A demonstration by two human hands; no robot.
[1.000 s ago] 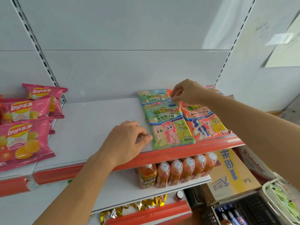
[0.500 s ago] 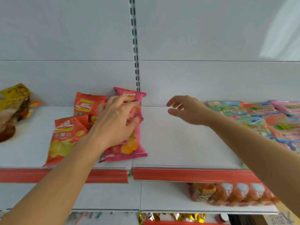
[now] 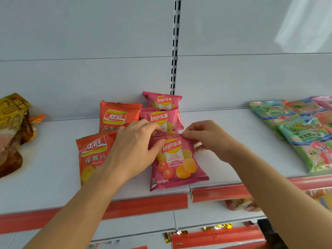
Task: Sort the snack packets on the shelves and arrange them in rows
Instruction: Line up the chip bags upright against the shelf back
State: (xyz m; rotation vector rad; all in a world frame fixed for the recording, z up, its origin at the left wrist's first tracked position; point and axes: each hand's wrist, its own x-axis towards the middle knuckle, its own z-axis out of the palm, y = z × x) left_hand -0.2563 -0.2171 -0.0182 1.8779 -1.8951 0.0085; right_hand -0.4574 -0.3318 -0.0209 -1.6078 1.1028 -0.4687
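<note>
Together, left hand [image 3: 133, 150] and right hand [image 3: 206, 139] pinch the front pink Lay's packet [image 3: 177, 162] by its top edge.

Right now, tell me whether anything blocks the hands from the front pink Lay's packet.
Nothing visible does. The left hand and right hand already pinch the front pink Lay's packet at its top edge.

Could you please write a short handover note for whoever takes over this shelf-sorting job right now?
Left hand and right hand both pinch the top edge of the front pink Lay's packet.
Two more pink Lay's packets lie in a line behind it; two orange chip packets form a row to its left.
Green pony packets lie in rows on the right.
Left: straighten the front pink packet; sort the yellow-brown packets at far left.
</note>
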